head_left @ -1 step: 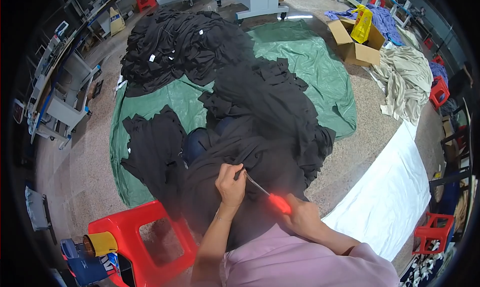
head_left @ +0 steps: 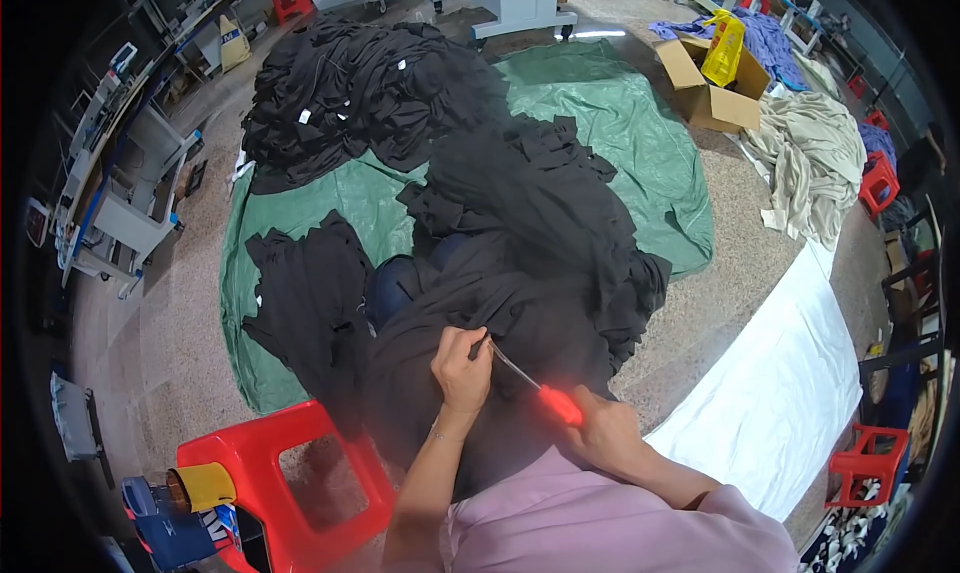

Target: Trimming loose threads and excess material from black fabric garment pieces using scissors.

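Black cloth (head_left: 465, 398) covers my lap and spreads forward over my legs. My left hand (head_left: 461, 373) is closed, its fingertips pinching a bit of this cloth. Closed round the red handle of a slim metal tool (head_left: 556, 404) is my right hand (head_left: 604, 431). The tool's thin shaft runs up and left, and its bent tip meets my left fingertips. Its exact kind does not show, and the fingers partly hide the tip. A larger heap of black garments (head_left: 540, 188) lies just beyond my knees.
A green tarp (head_left: 640, 153) lies under the garments, with another black pile (head_left: 370, 83) at the far left. Beside me at left stands a red stool (head_left: 230, 453) holding a yellow roll (head_left: 208, 485). White sheeting (head_left: 770, 373) and a cardboard box (head_left: 735, 108) are at right.
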A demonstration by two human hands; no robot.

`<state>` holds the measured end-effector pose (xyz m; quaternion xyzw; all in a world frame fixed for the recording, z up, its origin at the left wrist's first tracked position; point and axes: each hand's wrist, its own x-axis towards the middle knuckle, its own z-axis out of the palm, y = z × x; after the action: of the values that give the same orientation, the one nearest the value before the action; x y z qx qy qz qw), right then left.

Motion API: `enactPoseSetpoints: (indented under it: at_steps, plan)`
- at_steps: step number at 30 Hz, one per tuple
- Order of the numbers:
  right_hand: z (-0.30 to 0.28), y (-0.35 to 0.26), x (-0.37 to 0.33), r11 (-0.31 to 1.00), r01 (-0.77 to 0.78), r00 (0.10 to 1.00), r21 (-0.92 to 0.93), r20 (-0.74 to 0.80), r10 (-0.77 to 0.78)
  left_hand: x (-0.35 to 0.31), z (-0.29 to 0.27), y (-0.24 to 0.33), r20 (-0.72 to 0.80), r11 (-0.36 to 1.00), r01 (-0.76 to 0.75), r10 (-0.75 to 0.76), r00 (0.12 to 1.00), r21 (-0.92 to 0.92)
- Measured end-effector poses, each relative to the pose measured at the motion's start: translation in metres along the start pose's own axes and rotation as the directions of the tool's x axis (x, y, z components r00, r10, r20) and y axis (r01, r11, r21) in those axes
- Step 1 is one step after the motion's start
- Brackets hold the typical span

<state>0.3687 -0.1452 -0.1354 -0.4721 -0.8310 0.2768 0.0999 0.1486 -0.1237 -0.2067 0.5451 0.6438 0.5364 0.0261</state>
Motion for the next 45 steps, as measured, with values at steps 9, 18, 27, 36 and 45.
enactPoseSetpoints:
  at_steps: [9, 18, 27, 36, 45]
  plan:
    - [0.001, -0.002, 0.0, 1.0, -0.001, 1.0, -0.007, 0.021, 0.001, -0.002, 0.0, -0.002, 0.005, 1.0, -0.025, 0.025, 1.0, 0.0]
    - [0.001, 0.001, -0.002, 0.999, 0.003, 1.0, 0.034, 0.018, -0.004, -0.002, 0.002, -0.003, 0.007, 1.0, -0.009, 0.009, 1.0, -0.002]
    - [-0.029, 0.023, 0.007, 0.837, -0.185, 0.953, 0.515, -0.113, 0.28, -0.002, -0.003, 0.007, 0.044, 0.991, 0.128, -0.129, 0.991, 0.029]
    - [-0.033, 0.035, 0.006, 0.895, -0.316, 0.935, 0.314, -0.058, 0.351, 0.028, 0.002, 0.042, 0.118, 0.912, -0.252, 0.225, 0.967, 0.324]
    - [-0.016, 0.036, 0.005, 0.943, -0.169, 0.974, 0.288, -0.1, 0.205, 0.033, 0.022, 0.018, 0.336, 0.946, -0.122, 0.015, 0.942, 0.299]
